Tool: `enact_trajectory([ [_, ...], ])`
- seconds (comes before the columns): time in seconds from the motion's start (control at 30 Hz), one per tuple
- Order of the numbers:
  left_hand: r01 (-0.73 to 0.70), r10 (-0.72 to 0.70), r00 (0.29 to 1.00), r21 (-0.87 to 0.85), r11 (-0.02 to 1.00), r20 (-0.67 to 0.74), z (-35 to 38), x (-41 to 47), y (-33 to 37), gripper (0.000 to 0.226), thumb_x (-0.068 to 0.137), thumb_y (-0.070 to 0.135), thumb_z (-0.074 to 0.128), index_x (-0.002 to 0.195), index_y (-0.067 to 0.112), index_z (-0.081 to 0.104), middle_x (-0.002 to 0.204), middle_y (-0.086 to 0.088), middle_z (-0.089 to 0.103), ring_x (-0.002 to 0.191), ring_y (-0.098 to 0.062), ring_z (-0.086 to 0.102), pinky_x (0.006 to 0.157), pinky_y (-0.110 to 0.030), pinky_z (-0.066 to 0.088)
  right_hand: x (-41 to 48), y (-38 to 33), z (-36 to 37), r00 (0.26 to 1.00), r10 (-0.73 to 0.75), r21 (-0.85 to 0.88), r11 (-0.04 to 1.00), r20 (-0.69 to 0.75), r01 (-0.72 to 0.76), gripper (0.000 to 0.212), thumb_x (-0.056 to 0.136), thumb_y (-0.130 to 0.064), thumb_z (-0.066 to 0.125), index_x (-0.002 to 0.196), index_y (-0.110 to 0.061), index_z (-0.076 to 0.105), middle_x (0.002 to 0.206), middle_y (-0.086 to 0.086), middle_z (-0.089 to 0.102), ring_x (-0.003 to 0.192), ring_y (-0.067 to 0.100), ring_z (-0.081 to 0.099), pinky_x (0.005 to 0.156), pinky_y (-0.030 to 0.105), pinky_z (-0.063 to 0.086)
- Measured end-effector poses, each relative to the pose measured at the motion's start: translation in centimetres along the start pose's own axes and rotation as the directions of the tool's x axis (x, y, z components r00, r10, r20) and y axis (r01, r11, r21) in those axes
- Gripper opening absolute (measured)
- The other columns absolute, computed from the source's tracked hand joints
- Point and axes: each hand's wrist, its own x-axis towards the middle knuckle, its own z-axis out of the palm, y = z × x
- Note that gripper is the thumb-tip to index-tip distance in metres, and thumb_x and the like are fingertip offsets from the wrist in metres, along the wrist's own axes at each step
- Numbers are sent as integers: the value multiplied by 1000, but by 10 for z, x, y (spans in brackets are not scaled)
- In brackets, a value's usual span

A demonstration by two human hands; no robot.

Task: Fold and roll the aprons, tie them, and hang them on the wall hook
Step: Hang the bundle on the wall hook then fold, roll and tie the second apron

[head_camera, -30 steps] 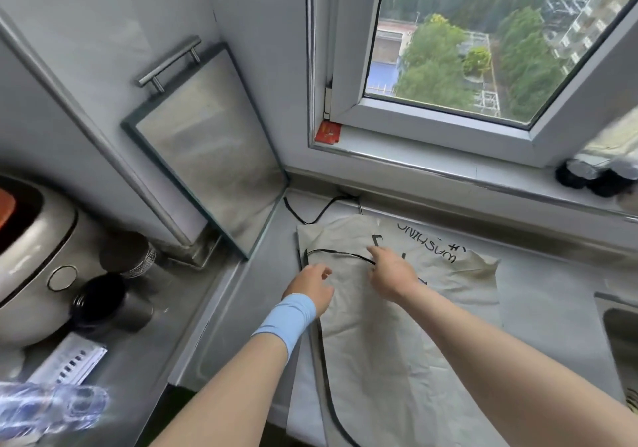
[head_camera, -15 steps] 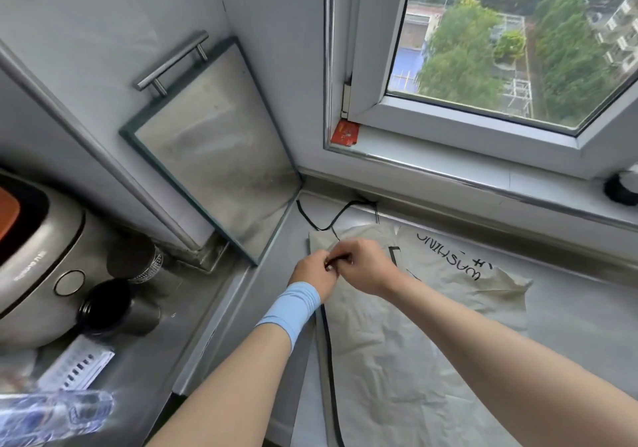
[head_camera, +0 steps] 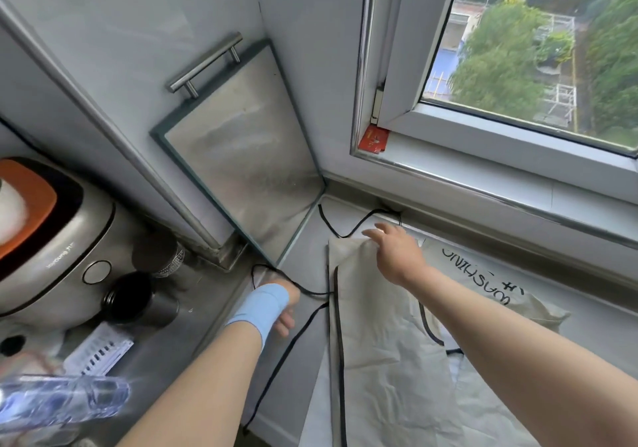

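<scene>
A cream apron [head_camera: 386, 350] with black trim and black lettering lies folded lengthwise on the steel counter under the window. Its black tie string [head_camera: 286, 350] runs off the left edge and loops over the counter. My left hand [head_camera: 281, 305], with a blue wristband, is pulled out to the left of the apron and holds this string. My right hand [head_camera: 397, 249] reaches over the apron's far left corner, fingers straight, touching the fabric. Another black string [head_camera: 348, 230] curls beyond that corner.
A steel board with a bar handle [head_camera: 241, 156] leans in the wall corner. A rice cooker [head_camera: 45, 239], dark cups [head_camera: 138, 301] and a clear plastic bottle [head_camera: 62, 401] stand on the left. The window frame [head_camera: 483, 156] runs behind the counter.
My hands were together at the apron's top edge pinching the string. Now the left has drawn the string out to the left, and the right has reached forward to the far corner.
</scene>
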Motion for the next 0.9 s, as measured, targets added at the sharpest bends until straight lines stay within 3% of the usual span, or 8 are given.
enact_trajectory([
  [0.1, -265, 273, 957, 86, 960, -99, 17, 11, 29, 31, 83, 24, 44, 93, 2, 63, 87, -14, 72, 71, -34, 68, 67, -30, 51, 10, 1, -4, 996, -33, -276, 960, 88, 56, 58, 88, -15, 45, 144, -29, 41, 139, 5, 49, 127, 29, 43, 102, 40, 33],
  [0.2, -513, 561, 775, 229, 827, -291, 36, 10, 56, 28, 93, 21, 39, 103, 11, 64, 109, -10, 67, 102, -32, 61, 86, -32, 47, 15, 1, -9, 979, 13, -402, 913, 205, 71, 49, 81, -18, 47, 129, -25, 52, 119, 6, 59, 116, 29, 46, 100, 49, 26],
  [0.3, -705, 716, 643, 154, 692, -271, 47, 2, 75, 43, 90, 6, 40, 128, 20, 52, 134, 1, 53, 126, -21, 46, 104, -30, 37, 15, 3, -15, 969, -23, -249, 965, 246, 86, 45, 81, -20, 50, 121, -37, 58, 114, 0, 61, 117, 27, 49, 107, 54, 20],
  [0.37, -730, 732, 664, 78, 678, -149, 47, -3, 88, 59, 81, 6, 47, 137, 25, 45, 142, 6, 47, 131, -20, 42, 111, -34, 33, 13, 4, -19, 968, -113, -126, 982, 224, 144, 37, 83, -20, 52, 113, -40, 60, 109, -5, 62, 114, 24, 52, 106, 49, 25],
  [0.53, -657, 652, 754, 63, 751, 84, 43, -1, 113, 54, 56, 32, 49, 109, 32, 58, 96, -5, 62, 96, -28, 56, 90, -35, 45, 10, 14, -25, 975, -176, 107, 981, 138, 162, 26, 74, -12, 53, 87, -34, 50, 86, -14, 55, 99, 21, 54, 105, 46, 30],
  [0.67, -677, 633, 736, 234, 698, 241, 26, 5, 113, 28, 76, 36, 60, 94, 16, 67, 79, 1, 49, 81, -16, 43, 70, -26, 35, 12, 21, -24, 985, -143, 128, 983, 100, 130, 25, 68, -16, 59, 83, -28, 46, 83, -10, 55, 88, 20, 49, 100, 41, 34],
  [0.77, -688, 675, 725, 191, 700, 137, 22, 17, 105, 16, 82, 35, 67, 73, 22, 67, 77, -2, 56, 75, -15, 48, 70, -25, 39, 14, 19, -26, 990, -103, 199, 976, 95, 83, 27, 65, -12, 58, 87, -22, 47, 82, -6, 53, 85, 22, 50, 95, 39, 38],
  [0.9, -701, 732, 665, 214, 680, -149, 23, 30, 96, 15, 88, 30, 63, 79, 20, 71, 78, -4, 67, 70, -16, 54, 65, -24, 43, 12, 17, -19, 998, -33, 314, 949, 57, 13, 39, 76, -14, 56, 114, -19, 51, 111, -1, 58, 107, 24, 53, 89, 36, 40],
])
